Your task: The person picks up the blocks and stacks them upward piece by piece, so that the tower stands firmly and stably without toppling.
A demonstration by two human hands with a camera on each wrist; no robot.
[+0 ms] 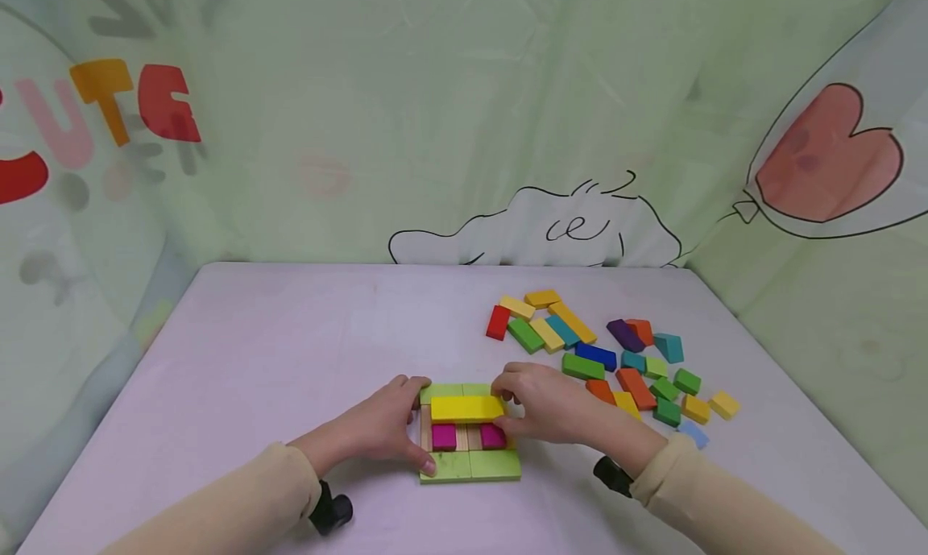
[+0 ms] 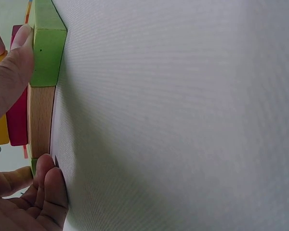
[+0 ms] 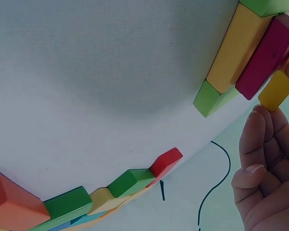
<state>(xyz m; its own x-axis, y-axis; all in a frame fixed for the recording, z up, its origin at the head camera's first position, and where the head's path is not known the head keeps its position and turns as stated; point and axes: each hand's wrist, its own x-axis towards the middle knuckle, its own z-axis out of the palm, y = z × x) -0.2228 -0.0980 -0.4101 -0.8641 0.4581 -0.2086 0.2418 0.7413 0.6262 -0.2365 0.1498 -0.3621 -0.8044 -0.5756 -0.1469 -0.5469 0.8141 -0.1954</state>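
A low block structure stands on the table, edged front and back with light green blocks (image 1: 495, 465), with a bare wood block (image 2: 41, 120) along its left side and a yellow one (image 3: 241, 43) along its right. Two magenta blocks (image 1: 444, 437) lie on top, running front to back. Across them is a long bright yellow block (image 1: 464, 410), its right end pinched between the thumb and fingers of my right hand (image 1: 544, 402). My left hand (image 1: 384, 426) grips the structure from the left, thumb at the front light green block and fingers at the back corner.
Loose coloured blocks lie to the right and back right, among them a red block (image 1: 498, 322), a dark blue one (image 1: 596, 356), a purple one (image 1: 626, 335) and a light blue one (image 1: 693, 435). The white table (image 1: 304, 321) meets a printed curtain (image 1: 435, 136) behind.
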